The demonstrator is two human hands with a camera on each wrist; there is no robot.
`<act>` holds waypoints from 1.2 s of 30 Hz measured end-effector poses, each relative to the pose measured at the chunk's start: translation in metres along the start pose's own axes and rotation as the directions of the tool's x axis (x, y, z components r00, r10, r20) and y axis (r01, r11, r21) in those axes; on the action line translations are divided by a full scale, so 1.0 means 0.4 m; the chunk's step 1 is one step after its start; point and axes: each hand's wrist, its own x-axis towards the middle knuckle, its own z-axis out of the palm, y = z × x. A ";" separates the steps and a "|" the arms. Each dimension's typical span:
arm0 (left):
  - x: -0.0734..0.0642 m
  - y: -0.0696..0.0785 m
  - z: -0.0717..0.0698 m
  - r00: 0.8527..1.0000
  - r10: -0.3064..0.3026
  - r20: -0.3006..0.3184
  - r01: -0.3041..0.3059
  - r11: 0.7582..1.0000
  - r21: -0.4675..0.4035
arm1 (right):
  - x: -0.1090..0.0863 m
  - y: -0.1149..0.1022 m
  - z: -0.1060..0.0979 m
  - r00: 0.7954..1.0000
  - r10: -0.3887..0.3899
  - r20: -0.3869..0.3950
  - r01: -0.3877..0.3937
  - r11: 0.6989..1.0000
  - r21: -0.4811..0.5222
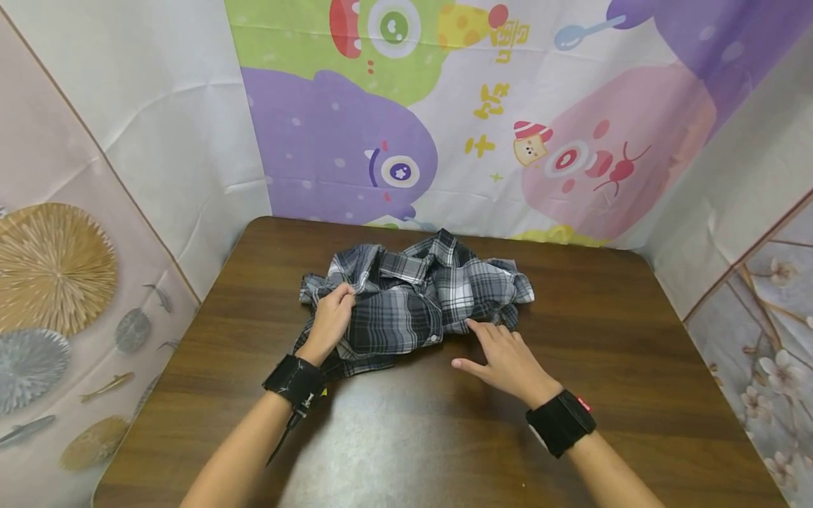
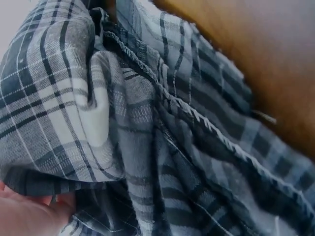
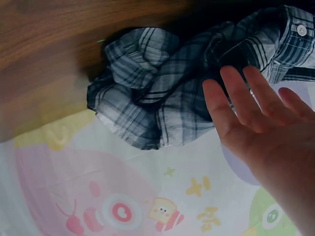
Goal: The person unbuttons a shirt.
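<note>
A black, grey and white plaid shirt (image 1: 394,317) lies crumpled toward the back of the table, its folds bunched up. My left hand (image 1: 333,314) pinches the cloth at the shirt's left part; in the left wrist view only part of that hand (image 2: 29,214) shows, at the lower left under a fold, with a stitched seam running across the cloth. My right hand (image 1: 511,356) is at the shirt's front right edge, fingers spread and fairly straight, fingertips right at the cloth. The right wrist view shows that hand's fingers extended, gripping nothing, beside the shirt (image 3: 182,103). A white button (image 3: 301,30) shows on it.
The brown wooden table (image 1: 394,451) has rounded back corners. Behind it hangs a cloth backdrop (image 1: 483,190) with cartoon monsters, and patterned panels stand left and right. Each wrist wears a black band (image 1: 295,384).
</note>
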 end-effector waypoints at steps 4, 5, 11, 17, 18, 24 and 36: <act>-0.022 0.000 0.003 1.000 0.008 0.026 -0.007 0.999 -0.038 | 0.002 -0.008 0.001 1.000 -0.003 0.028 0.003 1.000 0.005; -0.028 -0.001 0.005 0.999 0.014 0.035 -0.012 0.998 -0.054 | 0.002 -0.010 0.001 0.999 -0.006 0.033 0.006 1.000 0.006; -0.066 -0.011 0.016 0.990 0.111 0.085 -0.102 0.990 -0.100 | 0.004 -0.024 -0.006 0.999 -0.026 0.046 0.026 1.000 0.011; -0.109 -0.027 0.032 0.956 0.210 0.202 -0.195 0.976 -0.091 | 0.008 -0.028 -0.009 0.998 -0.019 0.059 0.019 1.000 0.013; -0.115 -0.030 0.035 0.949 0.223 0.221 -0.210 0.974 -0.080 | 0.009 -0.028 -0.010 0.998 -0.018 0.061 0.018 1.000 0.013; -0.136 -0.045 0.048 0.903 0.295 0.312 -0.311 0.950 0.003 | 0.020 -0.037 -0.022 0.998 -0.030 0.050 0.028 0.999 0.024; -0.148 -0.047 0.060 0.767 0.244 0.593 -0.372 0.923 0.102 | 0.104 -0.038 -0.093 1.000 -0.022 -0.004 0.022 0.996 0.082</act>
